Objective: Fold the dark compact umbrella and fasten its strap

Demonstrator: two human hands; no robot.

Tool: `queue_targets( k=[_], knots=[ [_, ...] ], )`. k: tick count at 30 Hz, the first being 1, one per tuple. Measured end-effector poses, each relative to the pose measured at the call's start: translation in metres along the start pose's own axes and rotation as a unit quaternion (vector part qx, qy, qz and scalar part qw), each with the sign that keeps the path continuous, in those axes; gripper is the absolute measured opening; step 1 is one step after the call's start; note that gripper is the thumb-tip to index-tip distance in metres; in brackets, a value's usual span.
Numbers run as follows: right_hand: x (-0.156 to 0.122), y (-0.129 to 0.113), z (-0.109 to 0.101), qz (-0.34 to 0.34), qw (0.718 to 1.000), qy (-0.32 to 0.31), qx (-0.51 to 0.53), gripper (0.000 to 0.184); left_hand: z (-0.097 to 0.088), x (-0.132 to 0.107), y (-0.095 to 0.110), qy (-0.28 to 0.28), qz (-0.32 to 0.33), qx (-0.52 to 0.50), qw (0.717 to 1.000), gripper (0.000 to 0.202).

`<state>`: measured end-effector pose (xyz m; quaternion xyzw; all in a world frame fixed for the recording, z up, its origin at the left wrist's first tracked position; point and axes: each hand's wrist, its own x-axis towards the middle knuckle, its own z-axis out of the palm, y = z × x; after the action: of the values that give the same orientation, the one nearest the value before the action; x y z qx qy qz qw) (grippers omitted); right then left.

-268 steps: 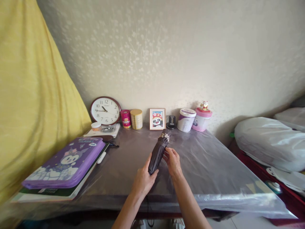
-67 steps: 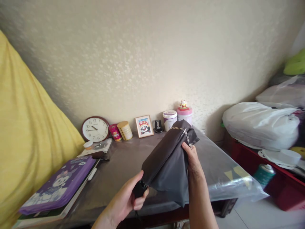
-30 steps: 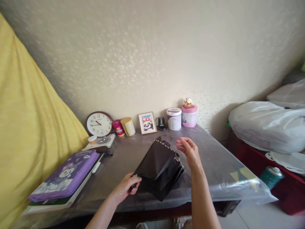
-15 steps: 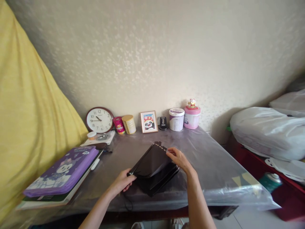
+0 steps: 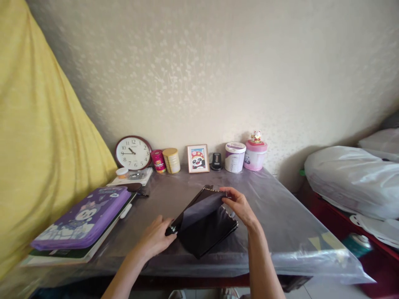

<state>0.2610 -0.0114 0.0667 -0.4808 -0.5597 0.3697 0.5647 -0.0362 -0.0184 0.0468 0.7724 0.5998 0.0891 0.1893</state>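
A black folding umbrella (image 5: pixel 205 234), collapsed with its fabric panels loose, lies slantwise over the table in front of me. A light-and-dark checked trim runs along the panel edges. My left hand (image 5: pixel 158 237) is closed around the umbrella's left end, where bits of shiny metal show. Between the thumb and fingers of my right hand (image 5: pixel 237 204) is the edge of one panel, lifted so that its greyer face shows. Other panels hang below it, fanned toward the table's near edge. Part of the umbrella's left end is hidden by my left fingers.
Left of my hands, a purple case (image 5: pixel 82 218) rests on books, with a yellow curtain (image 5: pixel 46 124) beside it. Along the wall stand a clock (image 5: pixel 133 153), two cans, a framed panda picture (image 5: pixel 198 158) and two tubs. White bags (image 5: pixel 349 178) bulge at right.
My right hand has lifted a panel edge and turned it over toward the left, uncovering the panels below. My left hand keeps its hold at the umbrella's end. The view has shifted slightly.
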Motion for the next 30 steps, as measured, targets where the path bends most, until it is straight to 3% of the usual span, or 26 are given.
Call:
queue_targets(
  k=[5,8,12,17,20,23,30],
  knots=[
    [0.006,-0.004,0.01,-0.004,0.999,0.022,-0.044,0.036,-0.006,0.001,0.013,0.004,0.102,-0.115,0.988,0.054],
    [0.008,-0.008,0.015,-0.006,0.998,0.023,-0.06,0.036,0.002,0.011,0.022,0.049,0.135,-0.163,0.976,0.041],
    [0.014,-0.007,0.021,-0.008,0.997,0.036,-0.067,0.039,0.013,0.021,0.026,0.106,0.157,-0.201,0.961,0.04],
    [0.024,-0.007,0.03,0.017,0.998,0.025,-0.055,0.038,0.025,0.024,0.02,0.15,0.163,-0.266,0.938,0.039],
    [0.03,-0.012,0.033,0.028,0.998,0.007,-0.056,0.032,0.03,0.024,0.018,0.164,0.157,-0.276,0.934,0.04],
    [0.036,-0.018,0.034,0.016,0.998,0.007,-0.056,0.037,0.031,0.023,0.015,0.166,0.15,-0.281,0.933,0.04],
    [0.059,-0.025,0.043,0.019,0.997,-0.074,-0.001,0.04,0.031,0.026,0.012,0.199,0.142,-0.273,0.93,0.036]
  ],
)
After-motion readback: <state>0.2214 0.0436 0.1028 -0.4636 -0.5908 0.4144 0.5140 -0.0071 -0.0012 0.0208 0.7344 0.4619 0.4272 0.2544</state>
